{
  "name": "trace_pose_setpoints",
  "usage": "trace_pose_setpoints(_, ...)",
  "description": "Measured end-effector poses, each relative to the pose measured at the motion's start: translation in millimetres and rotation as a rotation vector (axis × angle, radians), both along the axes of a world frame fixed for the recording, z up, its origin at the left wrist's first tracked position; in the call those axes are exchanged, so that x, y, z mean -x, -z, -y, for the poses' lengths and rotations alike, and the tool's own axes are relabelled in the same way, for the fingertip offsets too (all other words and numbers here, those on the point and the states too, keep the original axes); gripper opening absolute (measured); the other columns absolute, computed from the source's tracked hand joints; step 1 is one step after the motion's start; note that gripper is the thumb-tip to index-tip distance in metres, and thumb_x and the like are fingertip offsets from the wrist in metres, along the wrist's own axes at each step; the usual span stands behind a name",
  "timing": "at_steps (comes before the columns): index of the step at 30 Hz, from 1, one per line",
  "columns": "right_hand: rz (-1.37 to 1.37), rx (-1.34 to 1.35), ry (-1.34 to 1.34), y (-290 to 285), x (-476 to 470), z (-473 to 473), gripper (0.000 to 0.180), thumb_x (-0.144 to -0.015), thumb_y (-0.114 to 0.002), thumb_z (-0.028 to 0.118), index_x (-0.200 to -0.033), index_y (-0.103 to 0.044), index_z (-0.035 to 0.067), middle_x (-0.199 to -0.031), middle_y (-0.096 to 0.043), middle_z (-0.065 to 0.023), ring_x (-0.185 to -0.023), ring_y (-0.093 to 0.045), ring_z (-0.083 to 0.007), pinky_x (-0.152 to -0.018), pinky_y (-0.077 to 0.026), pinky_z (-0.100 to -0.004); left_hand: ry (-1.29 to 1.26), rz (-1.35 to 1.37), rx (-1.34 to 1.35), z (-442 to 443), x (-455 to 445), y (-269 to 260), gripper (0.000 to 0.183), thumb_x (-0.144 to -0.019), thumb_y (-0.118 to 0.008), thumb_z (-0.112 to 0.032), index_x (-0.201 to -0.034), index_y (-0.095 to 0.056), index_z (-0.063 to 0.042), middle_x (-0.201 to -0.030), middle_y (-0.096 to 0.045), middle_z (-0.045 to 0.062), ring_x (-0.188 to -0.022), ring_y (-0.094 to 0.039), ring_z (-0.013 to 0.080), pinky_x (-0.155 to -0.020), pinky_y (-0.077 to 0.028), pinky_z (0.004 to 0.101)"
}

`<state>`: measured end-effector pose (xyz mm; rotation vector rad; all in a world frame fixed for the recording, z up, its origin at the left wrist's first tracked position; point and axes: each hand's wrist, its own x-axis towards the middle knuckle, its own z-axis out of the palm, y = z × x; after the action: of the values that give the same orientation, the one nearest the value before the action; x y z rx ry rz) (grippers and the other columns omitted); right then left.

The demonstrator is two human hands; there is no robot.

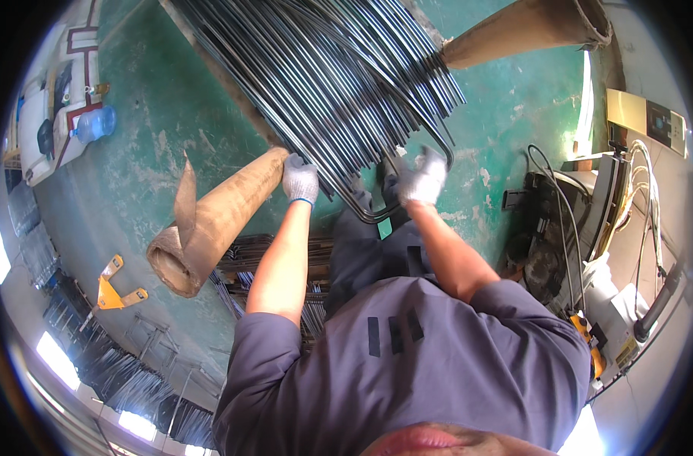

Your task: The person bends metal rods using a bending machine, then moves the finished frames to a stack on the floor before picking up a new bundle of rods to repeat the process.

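Observation:
A wide layer of dark metal rods lies side by side in front of me, their near ends uneven. Some rods are bent into hooks at the near side, and one bent bundle curves between my arms. My left hand, in a white knit glove, is at the left edge of the rods, beside the end of a cardboard-like roll; its fingers are partly hidden and its grip is unclear. My right hand, gloved too and blurred, is at the bent rod ends on the right; whether it holds one is unclear.
Another brown roll stands out at the upper right. More rods are stacked beside my legs on the left. Machinery with cables is at the right. A yellow pallet jack and a blue water bottle are farther left.

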<state>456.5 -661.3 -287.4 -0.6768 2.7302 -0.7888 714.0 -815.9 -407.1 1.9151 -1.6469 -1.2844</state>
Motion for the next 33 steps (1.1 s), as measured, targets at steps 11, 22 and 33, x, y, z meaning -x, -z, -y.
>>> trace_pose_setpoints(11, 0.203, -0.443, -0.339, 68.7, -78.3, 111.0, 0.048, -0.079, -0.084, 0.033, -0.111, -0.063, 0.005, -0.109, -0.069, -0.0194, -0.109, -0.065, -0.0393, -0.093, -0.055, -0.0489, -0.146, -0.278, -0.259, -65.9, -18.2, -95.6, 0.043, -0.086, -0.065, 0.007, -0.128, -0.058, 0.002, -0.118, -0.070, 0.012, -0.106, -0.068, 0.0205, -0.095, -0.054, 0.0330)
trace_pose_setpoints(22, 0.487, -0.601, -0.621, 20.1, -29.2, 137.9, 0.032, -0.085, -0.071, 0.028, -0.103, -0.080, 0.004, -0.102, -0.078, -0.0179, -0.099, -0.076, -0.0321, -0.087, -0.060, -0.0398, -0.280, -0.409, -0.237, -66.0, -37.8, -122.3, 0.043, -0.086, -0.062, 0.010, -0.128, -0.060, 0.002, -0.111, -0.071, 0.014, -0.103, -0.068, 0.0213, -0.088, -0.056, 0.0339)
trace_pose_setpoints(33, 1.119, -0.086, -0.308, -39.3, 2.5, 111.9, 0.046, -0.088, -0.084, 0.028, -0.117, -0.072, -0.006, -0.098, -0.076, -0.0142, -0.085, -0.073, -0.0206, -0.077, -0.059, -0.0339, -0.174, -0.417, -0.270, -94.3, -27.6, -149.9, 0.039, -0.088, -0.063, 0.005, -0.126, -0.060, 0.003, -0.109, -0.072, 0.013, -0.099, -0.070, 0.0204, -0.089, -0.055, 0.0321)
